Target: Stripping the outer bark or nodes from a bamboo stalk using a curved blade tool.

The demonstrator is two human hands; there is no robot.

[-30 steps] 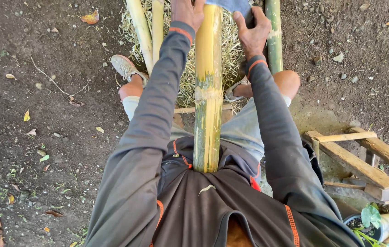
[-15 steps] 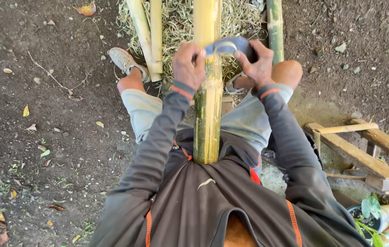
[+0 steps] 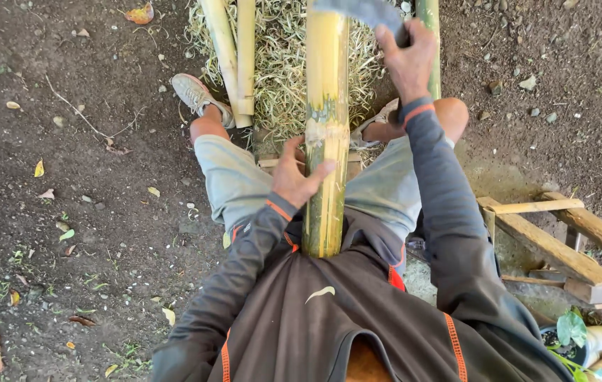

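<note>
Seen from the head camera, a seated person in a dark long-sleeved top with orange trim and pale shorts works a thick yellow-green bamboo pole [image 3: 326, 127] that runs straight away from the chest, its near end butted against the torso and its far end leaving the top of the frame. The left hand [image 3: 297, 177] is wrapped loosely around the left side of the pole just below a pale node ring, thumb across the front, fingers partly curled rather than clenched. The right hand [image 3: 407, 60] is raised to the right of the pole near its far end, closed firmly around the handle of a grey-bladed cutting tool [image 3: 361, 10] whose blade lies across the top of the pole; whether the edge touches the bamboo cannot be told.

Beyond the knees, a heap of pale bamboo shavings [image 3: 280, 64] spreads on both sides of the pole. Two slimmer pale bamboo lengths [image 3: 234, 56] lie side by side left of the pole on the shavings, and a green bamboo stalk [image 3: 428, 42] stands just right of it, behind the right hand. A light sneaker [image 3: 195, 95] sits left of the pole on bare dark soil. To the pole's right, near the person's hip, is a rough wooden frame [image 3: 563, 240].
</note>
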